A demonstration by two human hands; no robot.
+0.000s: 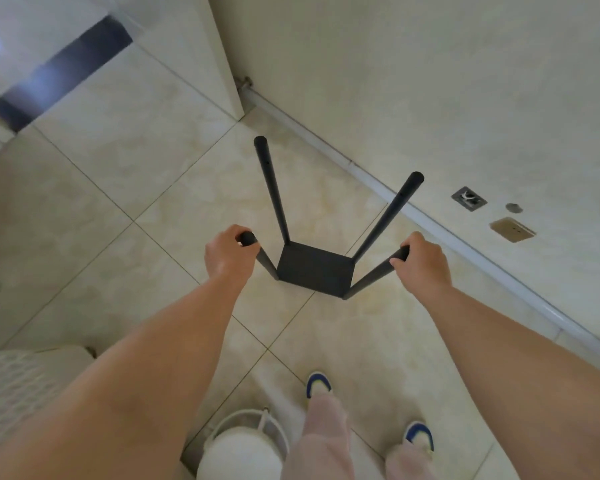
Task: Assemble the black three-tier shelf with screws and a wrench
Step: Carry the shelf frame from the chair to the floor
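Observation:
A black shelf frame stands on the tiled floor in front of me: one square black panel [312, 268] low down, with four black poles rising from its corners toward me. My left hand [227, 252] is wrapped around the top of the near left pole [264, 259]. My right hand [423, 263] grips the top of the near right pole [373, 277]. The far left pole [272, 185] and far right pole [390, 213] stand free, with small holes near their tops. No screws or wrench show.
A wall with a white pipe [395, 192] along its base runs on the right, with a socket plate [511, 229]. A white round fan-like object [243, 448] sits by my feet, white woven furniture [18, 386] at lower left. A door frame [222, 64] stands beyond.

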